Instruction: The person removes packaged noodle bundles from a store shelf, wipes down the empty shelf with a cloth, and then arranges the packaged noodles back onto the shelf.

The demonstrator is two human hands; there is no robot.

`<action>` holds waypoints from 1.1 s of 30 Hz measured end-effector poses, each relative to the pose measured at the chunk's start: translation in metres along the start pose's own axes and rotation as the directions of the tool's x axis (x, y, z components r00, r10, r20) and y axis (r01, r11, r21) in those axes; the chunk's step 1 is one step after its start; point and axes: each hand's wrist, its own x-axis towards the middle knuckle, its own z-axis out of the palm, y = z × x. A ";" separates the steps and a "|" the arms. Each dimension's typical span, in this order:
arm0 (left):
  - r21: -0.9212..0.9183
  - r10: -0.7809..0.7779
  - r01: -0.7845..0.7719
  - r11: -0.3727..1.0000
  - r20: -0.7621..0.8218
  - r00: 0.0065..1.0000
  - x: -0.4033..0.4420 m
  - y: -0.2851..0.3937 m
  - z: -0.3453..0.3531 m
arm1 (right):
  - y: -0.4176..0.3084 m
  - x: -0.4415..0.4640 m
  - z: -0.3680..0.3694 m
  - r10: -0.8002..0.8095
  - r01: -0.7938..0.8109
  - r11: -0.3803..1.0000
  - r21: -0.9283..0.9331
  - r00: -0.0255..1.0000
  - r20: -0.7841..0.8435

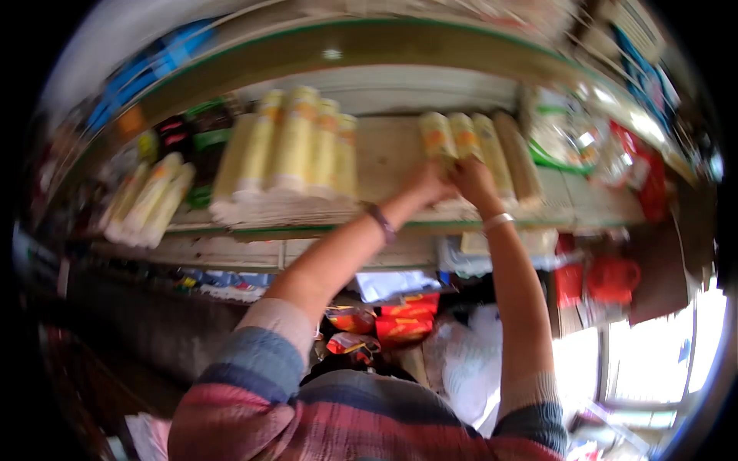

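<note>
Upright pale yellow tube-shaped packs with orange print stand in a short row on the shelf (384,146). My left hand (432,183) is closed at the lower part of the leftmost pack (437,131) of this row. Right beside it, almost touching, my right hand (474,180) has its fingers curled at the neighbouring pack (463,132). A third pack (494,157) and a browner tube (519,157) stand just to the right. Motion blur softens my fingertips, and my hands hide the bottoms of the two packs.
A larger group of the same yellow packs (296,146) stands to the left, with a smaller leaning bunch (154,200) farther left. Green-and-white bags (557,134) sit at the right. An upper shelf edge (330,46) crosses above. Red packages (403,323) and a red jug-like container (613,278) are lower down.
</note>
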 end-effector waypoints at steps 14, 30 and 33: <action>0.593 0.713 -0.398 0.700 -0.548 0.438 -0.234 -0.033 -0.232 | -0.020 0.024 -0.002 0.152 -0.106 0.973 0.205 0.962 -0.227; 0.497 0.413 0.410 0.765 -0.867 0.280 -0.375 -0.150 -0.452 | -0.552 0.037 0.095 -0.577 -0.294 0.192 0.936 0.738 0.350; 0.525 0.439 0.407 0.748 -0.850 0.291 -0.373 -0.156 -0.462 | -0.582 0.046 0.113 -0.532 -0.497 0.061 0.866 0.718 0.450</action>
